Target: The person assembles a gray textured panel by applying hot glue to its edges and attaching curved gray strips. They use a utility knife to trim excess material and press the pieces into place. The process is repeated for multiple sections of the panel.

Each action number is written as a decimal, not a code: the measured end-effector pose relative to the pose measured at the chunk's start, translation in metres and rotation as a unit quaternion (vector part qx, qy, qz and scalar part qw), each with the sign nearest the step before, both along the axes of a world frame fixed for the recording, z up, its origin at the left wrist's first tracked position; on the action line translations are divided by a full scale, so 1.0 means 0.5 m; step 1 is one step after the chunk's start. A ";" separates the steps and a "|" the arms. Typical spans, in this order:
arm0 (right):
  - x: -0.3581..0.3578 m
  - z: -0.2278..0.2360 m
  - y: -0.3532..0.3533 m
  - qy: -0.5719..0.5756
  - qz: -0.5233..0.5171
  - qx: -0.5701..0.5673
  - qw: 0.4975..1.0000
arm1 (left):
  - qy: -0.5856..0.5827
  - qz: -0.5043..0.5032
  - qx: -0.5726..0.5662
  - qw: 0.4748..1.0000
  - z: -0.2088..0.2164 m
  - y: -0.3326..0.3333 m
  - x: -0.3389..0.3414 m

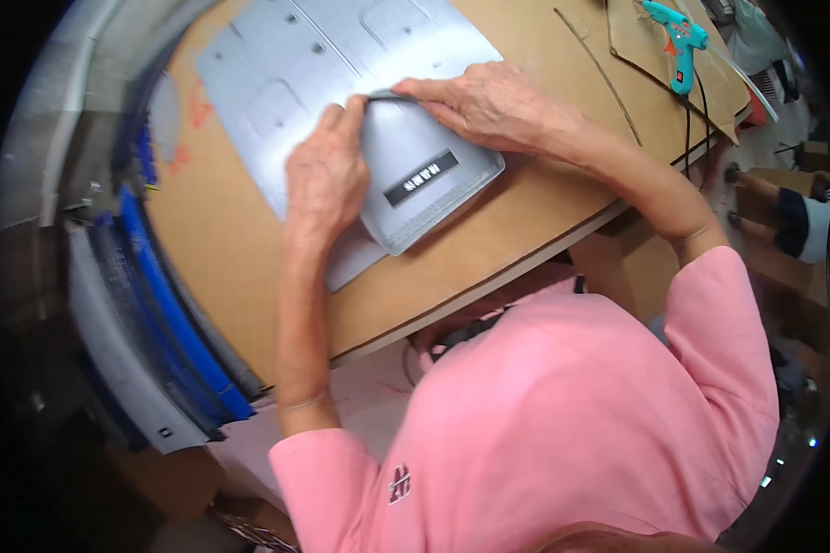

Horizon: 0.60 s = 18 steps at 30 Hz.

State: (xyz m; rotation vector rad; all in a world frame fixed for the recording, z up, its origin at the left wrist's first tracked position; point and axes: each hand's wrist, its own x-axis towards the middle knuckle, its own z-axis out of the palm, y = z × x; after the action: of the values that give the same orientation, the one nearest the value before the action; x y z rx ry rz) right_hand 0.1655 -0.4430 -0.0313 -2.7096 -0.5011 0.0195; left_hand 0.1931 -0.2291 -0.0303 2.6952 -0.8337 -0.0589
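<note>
A silver-grey moulded sheet [249, 69], with shallow raised shapes and small dark spots, lies on the brown tabletop. Over its near part is a grey flap [401, 138] with rounded corners, a textured border and a black label [421, 178] with white print. I cannot tell whether the flap is folded from the sheet or is a separate piece. My left hand [327, 180] pinches the flap's far edge at its left end. Close beside it, my right hand [493, 106] grips the same edge with thumb and fingers. Both hands are closed, their fingertips nearly meeting.
A turquoise glue gun [682, 55] with a dark cord lies at the table's far right. Brown board pieces [636, 37] are under and beside it. Blue and grey panels [180, 323] stand along the left edge of the brown table [221, 249]. Another person [807, 226] is at far right.
</note>
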 end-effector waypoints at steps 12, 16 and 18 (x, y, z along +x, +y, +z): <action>0.006 -0.016 -0.093 -0.098 -0.167 0.046 0.980 | -0.158 0.215 -0.136 0.954 -0.048 0.114 -0.015; 0.006 -0.019 -0.053 0.001 -0.171 0.079 0.982 | -0.088 0.174 -0.205 0.959 -0.108 0.164 -0.039; 0.008 -0.067 -0.087 0.028 -0.176 0.201 0.963 | 0.030 0.199 -0.282 0.938 -0.061 0.113 -0.059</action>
State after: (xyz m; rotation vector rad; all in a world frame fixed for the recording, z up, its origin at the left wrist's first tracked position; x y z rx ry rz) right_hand 0.1695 -0.4863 -0.0648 -2.3490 0.0055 -0.0910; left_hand 0.1635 -0.1724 -0.0606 2.2401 -0.2174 0.1653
